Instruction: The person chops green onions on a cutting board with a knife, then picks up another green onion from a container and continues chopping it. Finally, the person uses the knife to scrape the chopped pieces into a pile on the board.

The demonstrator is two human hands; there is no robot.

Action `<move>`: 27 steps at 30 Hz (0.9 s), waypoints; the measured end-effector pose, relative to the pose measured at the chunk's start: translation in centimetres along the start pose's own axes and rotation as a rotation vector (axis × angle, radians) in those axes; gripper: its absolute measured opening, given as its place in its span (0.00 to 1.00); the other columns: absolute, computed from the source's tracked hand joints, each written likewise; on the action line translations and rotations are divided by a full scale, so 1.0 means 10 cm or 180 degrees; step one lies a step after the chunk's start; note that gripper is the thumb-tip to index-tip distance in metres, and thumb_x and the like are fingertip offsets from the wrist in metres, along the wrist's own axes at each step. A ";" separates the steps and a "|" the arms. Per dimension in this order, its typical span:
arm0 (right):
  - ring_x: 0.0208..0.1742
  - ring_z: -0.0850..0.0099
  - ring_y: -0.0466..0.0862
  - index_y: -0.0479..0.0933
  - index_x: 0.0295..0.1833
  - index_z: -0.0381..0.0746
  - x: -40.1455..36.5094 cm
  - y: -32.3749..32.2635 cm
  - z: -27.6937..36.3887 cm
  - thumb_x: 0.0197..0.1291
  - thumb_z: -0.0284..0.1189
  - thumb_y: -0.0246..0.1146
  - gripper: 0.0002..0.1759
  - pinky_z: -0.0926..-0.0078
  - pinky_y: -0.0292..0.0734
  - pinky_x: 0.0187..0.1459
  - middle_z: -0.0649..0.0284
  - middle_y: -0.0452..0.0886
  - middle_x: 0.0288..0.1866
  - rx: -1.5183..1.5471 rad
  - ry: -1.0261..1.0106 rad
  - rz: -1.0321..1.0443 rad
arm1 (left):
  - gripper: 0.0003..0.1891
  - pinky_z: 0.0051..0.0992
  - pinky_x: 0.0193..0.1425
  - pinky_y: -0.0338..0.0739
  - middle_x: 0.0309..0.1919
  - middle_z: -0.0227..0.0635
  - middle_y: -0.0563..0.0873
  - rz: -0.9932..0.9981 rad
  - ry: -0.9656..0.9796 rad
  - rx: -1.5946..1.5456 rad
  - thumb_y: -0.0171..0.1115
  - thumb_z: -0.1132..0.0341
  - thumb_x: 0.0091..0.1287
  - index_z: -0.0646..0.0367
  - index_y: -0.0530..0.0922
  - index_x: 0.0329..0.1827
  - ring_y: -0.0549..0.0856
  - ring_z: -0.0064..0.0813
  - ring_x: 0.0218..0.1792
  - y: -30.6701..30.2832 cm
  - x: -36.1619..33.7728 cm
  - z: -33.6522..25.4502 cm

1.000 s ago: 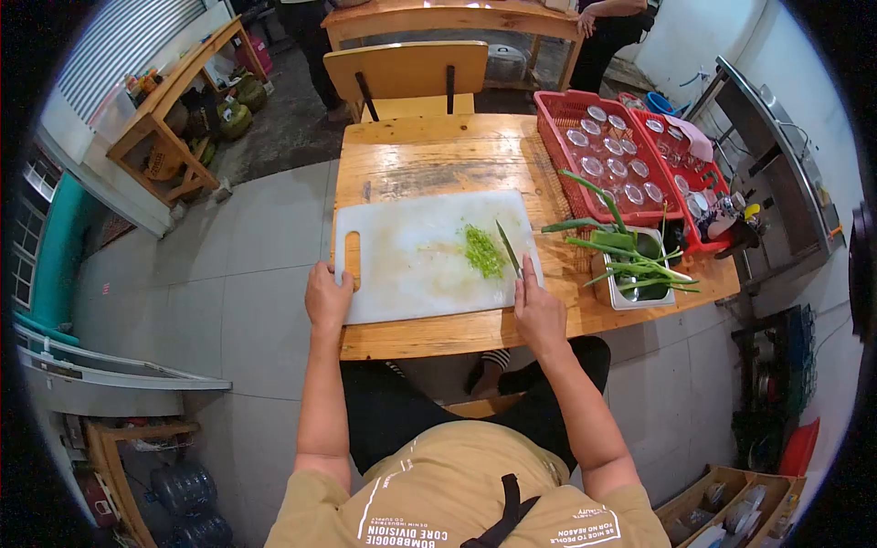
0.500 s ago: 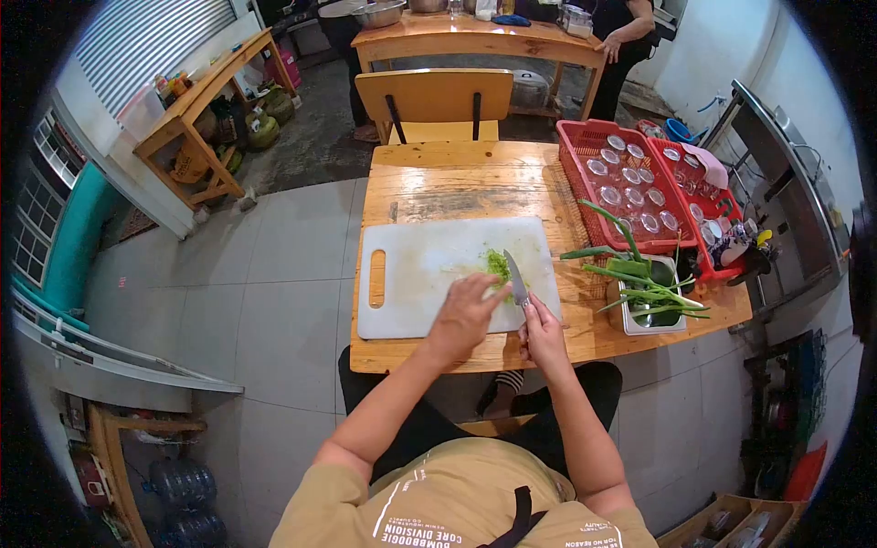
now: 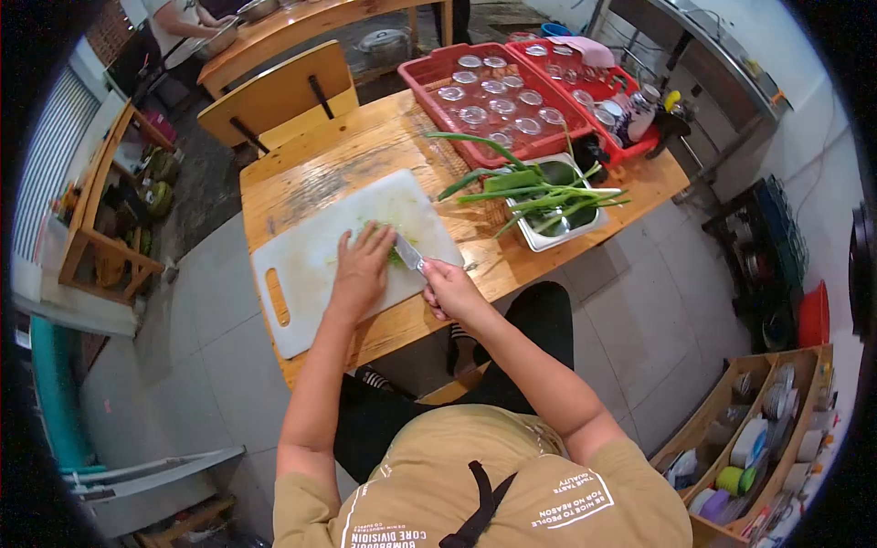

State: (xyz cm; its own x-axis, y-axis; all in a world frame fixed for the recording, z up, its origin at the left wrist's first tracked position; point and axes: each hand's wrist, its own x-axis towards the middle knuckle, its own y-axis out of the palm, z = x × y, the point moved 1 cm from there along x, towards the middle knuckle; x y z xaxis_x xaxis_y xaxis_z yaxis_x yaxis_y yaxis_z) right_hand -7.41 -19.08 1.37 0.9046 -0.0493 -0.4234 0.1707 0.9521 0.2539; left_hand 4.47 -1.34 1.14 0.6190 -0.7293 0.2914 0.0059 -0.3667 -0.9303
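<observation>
A white cutting board [image 3: 311, 254] with a handle slot lies on the wooden table. My right hand [image 3: 450, 288] is closed around the handle of a knife [image 3: 408, 253], whose blade points away over the board. My left hand [image 3: 359, 274] rests with fingers stretched out and slightly apart on the board, left of the blade and close to it. Finely chopped green onion [image 3: 396, 260] shows between the left hand and the blade; part of it is hidden by the fingers.
Right of the board, long green onions [image 3: 512, 183] lie across a metal container [image 3: 542, 243]. Behind stands a red crate [image 3: 427, 84] of upturned glasses, with a second red basket [image 3: 630, 87] beside it. A yellow chair [image 3: 274, 96] faces the table. Another person's arm [image 3: 183, 23] is at the far table.
My view has swung to the right and tilted, so the board appears further left. My left hand, earlier lifted near the blade with bent fingers, now reaches forward over the chopped green onion.
</observation>
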 end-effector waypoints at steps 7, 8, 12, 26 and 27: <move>0.40 0.37 0.89 0.80 0.70 0.38 -0.15 -0.20 0.00 0.82 0.43 0.57 0.24 0.44 0.84 0.44 0.38 0.88 0.37 -0.2483 -0.1369 -0.0987 | 0.12 0.53 0.79 0.65 0.64 0.41 0.87 -0.0685 -0.0167 0.0200 0.68 0.70 0.71 0.58 0.88 0.56 0.79 0.42 0.73 -0.25 0.33 -0.09; 0.40 0.39 0.90 0.82 0.67 0.40 -0.17 -0.19 0.02 0.82 0.43 0.57 0.22 0.42 0.84 0.44 0.40 0.88 0.35 -0.2492 -0.1462 -0.0998 | 0.09 0.50 0.75 0.67 0.57 0.40 0.87 -0.0592 -0.0145 0.0088 0.70 0.68 0.71 0.58 0.87 0.51 0.82 0.42 0.67 -0.30 0.42 -0.17; 0.38 0.40 0.90 0.82 0.64 0.42 -0.02 -0.22 -0.12 0.81 0.42 0.58 0.19 0.40 0.84 0.44 0.41 0.89 0.35 -0.2477 -0.1885 -0.0826 | 0.09 0.43 0.66 0.71 0.46 0.38 0.86 -0.0387 0.0172 -0.0265 0.74 0.63 0.70 0.58 0.84 0.44 0.84 0.43 0.54 -0.47 0.86 -0.71; 0.44 0.35 0.89 0.86 0.48 0.37 0.39 -0.33 -0.53 0.74 0.41 0.59 0.19 0.37 0.85 0.50 0.37 0.89 0.39 -0.2414 -0.2032 -0.0588 | 0.14 0.47 0.59 0.84 0.45 0.47 0.92 0.0108 0.0749 -0.0774 0.70 0.56 0.72 0.57 0.92 0.48 0.90 0.51 0.50 0.23 2.59 -2.26; 0.51 0.39 0.89 0.85 0.56 0.37 0.39 -0.35 -0.51 0.71 0.43 0.64 0.21 0.42 0.85 0.54 0.39 0.89 0.48 -0.2348 -0.1783 -0.0339 | 0.15 0.48 0.58 0.86 0.44 0.49 0.93 0.0464 0.0399 -0.0830 0.70 0.55 0.71 0.57 0.93 0.47 0.92 0.52 0.48 0.25 2.71 -2.33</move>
State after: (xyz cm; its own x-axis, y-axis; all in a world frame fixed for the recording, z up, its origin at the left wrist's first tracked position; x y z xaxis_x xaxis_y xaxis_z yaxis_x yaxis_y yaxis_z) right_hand -6.51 -21.10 -5.63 0.9877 -0.1030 0.1173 0.1460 0.8757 -0.4603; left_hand 2.96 -35.53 11.89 0.4970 -0.8445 0.1995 -0.2871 -0.3770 -0.8806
